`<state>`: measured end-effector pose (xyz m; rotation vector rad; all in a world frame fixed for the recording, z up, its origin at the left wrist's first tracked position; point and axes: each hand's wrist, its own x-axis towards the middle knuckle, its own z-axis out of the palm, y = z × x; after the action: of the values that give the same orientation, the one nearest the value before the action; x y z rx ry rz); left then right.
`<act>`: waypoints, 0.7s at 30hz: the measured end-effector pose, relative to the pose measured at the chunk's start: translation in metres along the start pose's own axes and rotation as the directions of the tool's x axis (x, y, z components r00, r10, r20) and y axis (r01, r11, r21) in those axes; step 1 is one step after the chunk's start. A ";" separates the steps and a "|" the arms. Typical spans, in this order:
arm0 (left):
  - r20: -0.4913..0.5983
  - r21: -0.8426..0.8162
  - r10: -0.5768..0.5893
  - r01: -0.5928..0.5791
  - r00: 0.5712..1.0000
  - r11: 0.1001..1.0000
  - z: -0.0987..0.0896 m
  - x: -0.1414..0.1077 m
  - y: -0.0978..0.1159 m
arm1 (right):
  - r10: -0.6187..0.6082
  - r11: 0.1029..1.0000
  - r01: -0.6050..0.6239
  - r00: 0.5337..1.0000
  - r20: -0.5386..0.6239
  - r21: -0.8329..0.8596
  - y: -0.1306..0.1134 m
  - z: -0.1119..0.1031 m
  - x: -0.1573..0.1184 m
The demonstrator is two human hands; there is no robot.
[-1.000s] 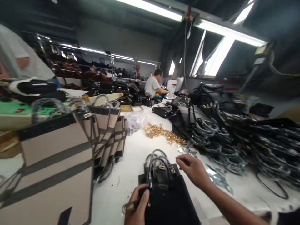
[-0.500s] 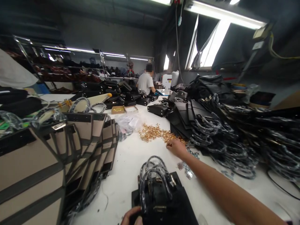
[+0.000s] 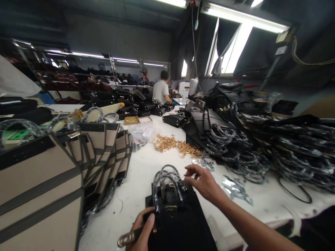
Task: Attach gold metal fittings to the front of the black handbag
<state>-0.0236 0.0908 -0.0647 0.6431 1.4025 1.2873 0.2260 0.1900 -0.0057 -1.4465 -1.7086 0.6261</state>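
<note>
In front of me lies a black handbag panel (image 3: 180, 223) with plastic-wrapped handles (image 3: 169, 183) and gold fittings. At its left edge, my left hand (image 3: 142, 226) closes on a black strap (image 3: 137, 234) that ends in a gold metal plate (image 3: 127, 239). My right hand (image 3: 202, 181) is beside the handles, thumb and fingertips pinched around a small gold-coloured piece (image 3: 186, 175), too small to make out fully. Farther off is a spread of small gold hardware pieces (image 3: 164, 143). Small silver metal pieces (image 3: 206, 164) lie beyond my right hand.
Beige-and-black bag panels (image 3: 44, 174) stand stacked on the left. To the right, black pieces with wrapped handles (image 3: 225, 136) are piled high. More silver plates (image 3: 235, 186) lie right of my forearm. A person (image 3: 160, 92) sits at the far end of the white table (image 3: 141, 167).
My right hand has come back from the gold pieces to beside the bag's handles. The left hand has risen further into view, showing the strap with its gold plate.
</note>
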 end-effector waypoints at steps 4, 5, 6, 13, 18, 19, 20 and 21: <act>0.024 -0.098 -0.006 0.008 1.000 0.995 0.002 -0.007 0.005 | 0.024 0.978 -0.010 0.998 -0.063 0.208 -0.025 -0.003 -0.041; 0.044 -0.114 -0.002 0.007 0.999 0.993 0.001 -0.008 0.006 | 0.017 0.973 -0.002 0.998 -0.064 0.229 -0.029 -0.003 -0.048; 0.068 -0.125 0.003 0.006 0.998 0.992 0.001 -0.009 0.006 | 0.009 0.971 0.006 0.998 -0.063 0.241 -0.032 -0.003 -0.054; 0.122 -0.137 0.065 -0.048 0.990 0.989 -0.001 -0.012 0.005 | 0.163 0.844 -0.184 0.983 0.087 0.503 -0.038 0.002 -0.095; 0.047 0.335 0.373 -0.366 0.927 0.868 -0.009 -0.018 0.016 | 0.158 0.901 -0.214 0.972 0.173 0.378 -0.037 0.027 -0.130; 0.063 0.478 0.525 -0.487 0.849 0.731 -0.011 -0.021 0.021 | 0.132 0.924 -0.177 0.980 0.152 0.338 -0.036 0.032 -0.134; 0.129 0.590 0.657 -0.590 0.742 0.550 -0.011 -0.024 0.028 | 0.103 0.939 -0.139 0.986 0.127 0.316 -0.035 0.035 -0.136; 0.239 0.655 0.738 -0.666 0.631 0.358 -0.010 -0.027 0.035 | 0.075 0.944 -0.106 0.991 0.107 0.314 -0.033 0.038 -0.137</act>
<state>-0.0347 0.0727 -0.0247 1.9347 1.7841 1.3953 0.1803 0.0548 -0.0354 -1.2854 -1.5314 0.9864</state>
